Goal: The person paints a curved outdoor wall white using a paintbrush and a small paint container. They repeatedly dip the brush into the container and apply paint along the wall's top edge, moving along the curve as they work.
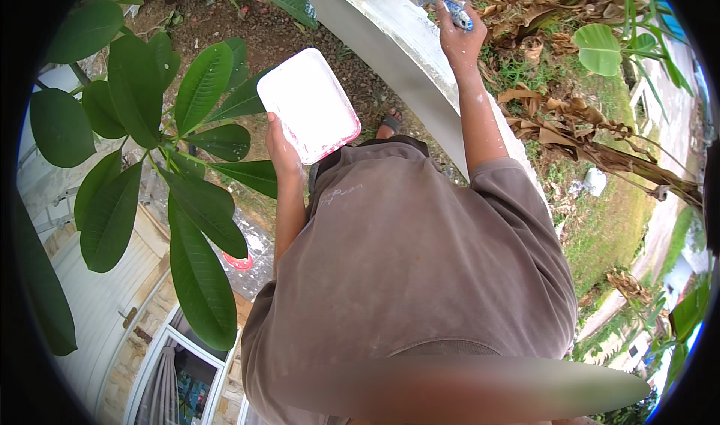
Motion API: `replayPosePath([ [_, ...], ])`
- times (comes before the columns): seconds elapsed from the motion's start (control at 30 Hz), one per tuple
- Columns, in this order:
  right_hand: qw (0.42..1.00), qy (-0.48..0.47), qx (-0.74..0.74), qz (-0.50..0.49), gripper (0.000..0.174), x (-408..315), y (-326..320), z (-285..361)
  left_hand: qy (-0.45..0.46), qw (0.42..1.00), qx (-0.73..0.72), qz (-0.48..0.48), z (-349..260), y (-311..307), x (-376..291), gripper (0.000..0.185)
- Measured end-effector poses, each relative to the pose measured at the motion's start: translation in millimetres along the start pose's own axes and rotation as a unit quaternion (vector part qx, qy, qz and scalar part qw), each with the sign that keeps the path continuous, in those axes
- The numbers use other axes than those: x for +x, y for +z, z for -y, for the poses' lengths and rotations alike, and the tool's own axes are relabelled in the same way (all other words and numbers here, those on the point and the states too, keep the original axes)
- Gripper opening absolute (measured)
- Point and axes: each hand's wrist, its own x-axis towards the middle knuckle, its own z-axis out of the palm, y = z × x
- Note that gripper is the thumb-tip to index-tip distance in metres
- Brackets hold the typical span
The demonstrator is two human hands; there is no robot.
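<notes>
My left hand (283, 147) grips the near left edge of a shallow rectangular paint tray (309, 107), held in front of my body. White paint coats its inside, and red shows along its near rim. My right hand (462, 34), flecked with white paint, is closed around the blue-and-white handle of a paintbrush (450, 9). The brush is over the far side of a low masonry wall (388, 17), whose top is patchily white. Its bristle end lies near the upper picture edge, and I cannot tell whether it touches the wall.
Broad green leaves of a plant (191, 144) reach close to my left arm. Dried brown leaves (585, 138) hang beyond the wall on the right. A house window (180, 369) and a red round object (238, 261) are at lower left. Gravelly soil (225, 26) borders the wall.
</notes>
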Motion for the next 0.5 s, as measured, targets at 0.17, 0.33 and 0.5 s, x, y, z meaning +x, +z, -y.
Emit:
replayPosePath([
  [0.17, 0.997, 0.039, -0.039, 0.051, 0.021, -15.9, -20.1, 5.2, -0.002, 1.000, 0.005, -0.022, -0.2, -1.0, -2.0, 0.066],
  [0.33, 0.992, 0.073, -0.055, 0.085, 0.020, -28.6, -69.2, 24.2, -0.006, 0.999, -0.007, -0.034, 4.3, -5.3, -3.3, 0.066],
  [0.5, 0.982, 0.107, -0.111, 0.112, 0.018, -21.9, -102.5, 48.0, 0.003, 0.999, -0.016, -0.036, -0.3, -4.5, -4.6, 0.065],
])
